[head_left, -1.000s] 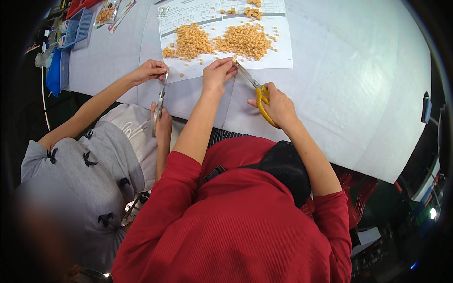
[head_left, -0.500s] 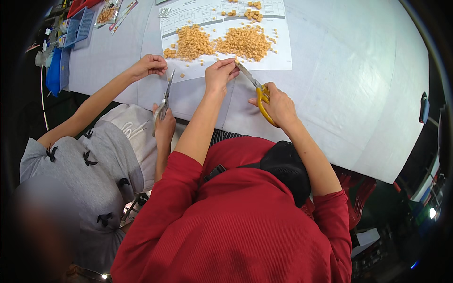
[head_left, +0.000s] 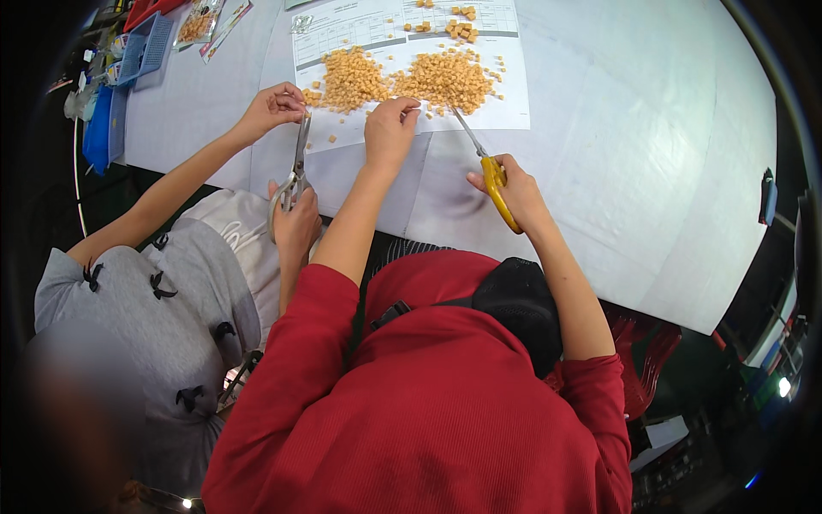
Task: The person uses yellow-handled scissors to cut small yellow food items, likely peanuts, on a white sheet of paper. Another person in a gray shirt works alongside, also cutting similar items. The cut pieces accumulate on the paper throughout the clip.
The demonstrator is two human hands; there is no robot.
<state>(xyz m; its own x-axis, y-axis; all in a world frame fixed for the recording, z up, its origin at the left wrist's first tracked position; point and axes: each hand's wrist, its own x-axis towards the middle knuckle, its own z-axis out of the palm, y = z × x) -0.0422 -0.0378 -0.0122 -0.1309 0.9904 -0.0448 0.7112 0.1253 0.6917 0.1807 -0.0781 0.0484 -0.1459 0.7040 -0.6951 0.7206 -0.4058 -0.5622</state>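
Observation:
My right hand [head_left: 520, 195] is wrapped round the yellow handles of a pair of scissors [head_left: 495, 182], whose closed-looking blades point away at the near edge of the right pile of small orange-tan cubes [head_left: 447, 77]. Between the two piles, my left hand [head_left: 391, 130] has its fingers drawn together just above the paper; anything in its fingertips is hidden. A second pile of cubes [head_left: 353, 79] lies further left. Both piles rest on a printed white sheet [head_left: 514, 110].
To my left a co-worker in grey holds metal scissors [head_left: 295, 176] up to the fingertips of the other hand [head_left: 272, 111]. Larger cubes [head_left: 462, 31] lie at the sheet's far side. A blue basket [head_left: 147, 50] and a clear bag [head_left: 198, 21] are at the far left.
My left hand has drawn slightly left, away from the blades. The scissors in my right hand have swung right, with the tips now at the right pile's near edge.

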